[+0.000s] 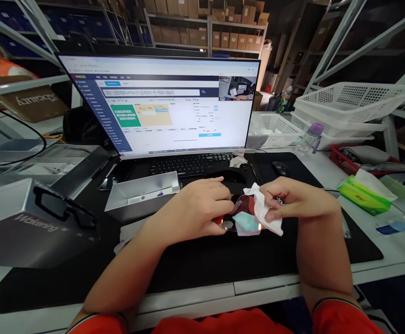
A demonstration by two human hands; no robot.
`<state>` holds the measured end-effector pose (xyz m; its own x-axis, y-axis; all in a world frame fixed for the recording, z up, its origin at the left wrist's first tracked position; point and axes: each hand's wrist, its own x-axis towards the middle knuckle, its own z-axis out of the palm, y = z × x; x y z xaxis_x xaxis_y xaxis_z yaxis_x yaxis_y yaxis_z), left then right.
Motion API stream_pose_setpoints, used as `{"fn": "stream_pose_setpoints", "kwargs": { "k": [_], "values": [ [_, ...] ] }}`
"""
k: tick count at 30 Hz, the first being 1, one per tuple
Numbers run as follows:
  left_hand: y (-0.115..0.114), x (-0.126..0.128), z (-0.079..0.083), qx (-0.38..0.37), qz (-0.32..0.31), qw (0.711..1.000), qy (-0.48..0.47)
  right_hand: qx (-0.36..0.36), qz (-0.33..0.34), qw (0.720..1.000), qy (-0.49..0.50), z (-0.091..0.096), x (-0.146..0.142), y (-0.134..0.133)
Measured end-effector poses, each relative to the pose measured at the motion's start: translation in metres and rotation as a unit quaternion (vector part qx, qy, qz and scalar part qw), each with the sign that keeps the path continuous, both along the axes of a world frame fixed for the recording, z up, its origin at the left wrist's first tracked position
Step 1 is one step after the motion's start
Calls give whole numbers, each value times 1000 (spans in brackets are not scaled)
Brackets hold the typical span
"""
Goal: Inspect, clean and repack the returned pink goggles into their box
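Above the black desk mat, my left hand (202, 206) grips a pair of glasses (244, 218) by its left side, fingers closed over the edge. The shiny lens carries red and pale teal reflections; much of the frame is hidden by my fingers. A crumpled white tissue (258, 206) is pinched in my right hand (284, 197) and lies against the right side of the lens. Beyond my left wrist stands an open silver-grey box (141, 195) with white contents.
A monitor (160, 106) and keyboard (181, 164) stand ahead. At left is a grey box (31, 227) picturing glasses. To the right are a mouse (279, 168), tissue pack (364, 195), red basket (342, 160) and white baskets (356, 104). A person in orange (7, 65) is far left.
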<state>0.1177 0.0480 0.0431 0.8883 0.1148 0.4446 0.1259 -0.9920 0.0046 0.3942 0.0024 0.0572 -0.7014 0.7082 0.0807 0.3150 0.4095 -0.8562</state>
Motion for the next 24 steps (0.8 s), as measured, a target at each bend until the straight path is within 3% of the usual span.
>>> {"fn": "stream_pose_setpoints", "kwargs": {
  "k": [4,8,10,14,16,20,24],
  "values": [
    [-2,8,-10,36,0,999,-1,40,-115,992,-18,-7,-29,-9],
    [1,12,-17,89,8,996,-9,111,-242,962,-68,-10,-54,-17],
    [3,9,-14,89,8,996,-18,81,-217,972,-47,-8,-49,-15],
    [1,2,-2,47,-4,999,-20,-40,-41,998,-8,-4,-15,-4],
    [-2,1,1,25,-4,999,-23,-63,-16,998,-2,-2,-3,-1],
    [-5,4,-3,6,-24,999,-28,-45,-65,997,22,-1,-15,-12],
    [-3,8,-11,39,-32,998,-39,30,-199,979,-14,-4,-52,-29]
  ]
}}
